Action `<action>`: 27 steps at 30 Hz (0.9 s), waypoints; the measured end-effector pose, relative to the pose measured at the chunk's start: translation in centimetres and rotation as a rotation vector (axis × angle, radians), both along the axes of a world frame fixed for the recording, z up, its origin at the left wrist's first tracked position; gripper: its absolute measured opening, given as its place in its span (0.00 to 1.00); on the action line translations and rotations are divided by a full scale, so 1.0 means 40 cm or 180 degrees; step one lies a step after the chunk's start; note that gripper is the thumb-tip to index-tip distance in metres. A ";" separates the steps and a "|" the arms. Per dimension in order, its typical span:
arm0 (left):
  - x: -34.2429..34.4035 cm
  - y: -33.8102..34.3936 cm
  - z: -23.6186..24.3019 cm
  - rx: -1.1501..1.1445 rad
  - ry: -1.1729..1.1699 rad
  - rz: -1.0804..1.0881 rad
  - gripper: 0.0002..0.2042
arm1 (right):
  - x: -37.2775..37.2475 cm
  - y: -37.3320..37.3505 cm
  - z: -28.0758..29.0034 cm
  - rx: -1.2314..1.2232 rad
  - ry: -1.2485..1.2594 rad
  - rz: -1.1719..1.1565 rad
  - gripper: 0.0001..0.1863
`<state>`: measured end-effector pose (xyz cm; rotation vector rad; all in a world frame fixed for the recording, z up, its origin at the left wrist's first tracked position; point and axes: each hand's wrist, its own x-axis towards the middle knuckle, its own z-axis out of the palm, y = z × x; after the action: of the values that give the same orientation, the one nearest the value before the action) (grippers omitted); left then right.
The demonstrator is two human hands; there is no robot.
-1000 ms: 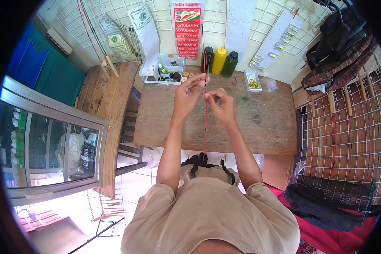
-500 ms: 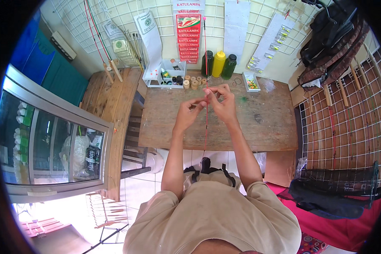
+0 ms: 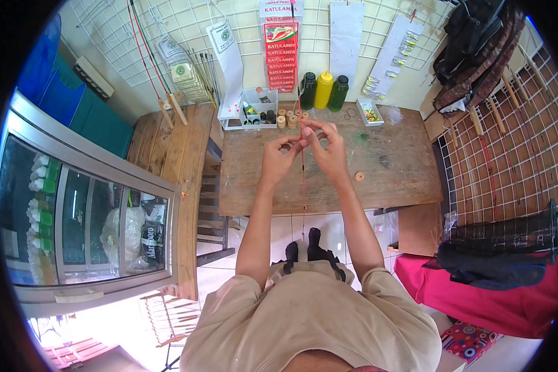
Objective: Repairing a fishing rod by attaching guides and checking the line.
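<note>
A slim red fishing rod (image 3: 304, 186) runs upright through the middle of my view, dark bands along it, its lower part reaching past the table's front edge. My left hand (image 3: 278, 159) pinches it between thumb and fingertips. Right beside, my right hand (image 3: 326, 150) grips it too, thumb and forefinger pressed together and the other fingers curled. The fingertips of both hands meet on the rod; anything tiny between them is too small to make out. Beneath the hands lies the wooden table (image 3: 254, 186). One cork ring (image 3: 359, 177) rests on it near my right forearm.
At the table's back stand a white organizer box (image 3: 232, 124), several cork rings (image 3: 282, 122), a yellow bottle (image 3: 323, 90) between two dark green bottles, and a small white tray (image 3: 371, 123). A glass cabinet (image 3: 87, 217) is on the left; rods hang on the right-hand grid (image 3: 508, 155).
My view has shifted, and the feet and the single cork ring now show. Both hands keep their pinch on the rod, whose upper tip has left the top of the picture.
</note>
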<state>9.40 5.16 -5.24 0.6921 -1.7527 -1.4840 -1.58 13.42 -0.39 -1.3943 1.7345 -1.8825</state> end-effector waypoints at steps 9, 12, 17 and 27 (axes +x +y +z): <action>-0.029 -0.043 0.094 -0.0587 0.0585 0.0022 0.12 | -0.001 0.069 -0.120 0.0446 0.0164 0.0137 0.11; -0.039 -0.044 0.156 -0.0626 0.0453 0.0089 0.12 | 0.005 0.066 -0.137 0.0441 0.0387 0.0317 0.11; -0.047 -0.056 0.229 -0.0796 0.0939 0.0114 0.15 | 0.008 0.051 -0.108 0.0664 0.0246 0.0452 0.08; -0.025 -0.029 0.070 -0.0589 0.0441 -0.0364 0.18 | -0.040 -0.016 0.004 -0.0247 0.0969 -0.0084 0.07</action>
<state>8.40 4.01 -2.44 0.3910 -1.8190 -1.3873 -3.20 12.79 -0.24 -1.7747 1.8354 -1.8468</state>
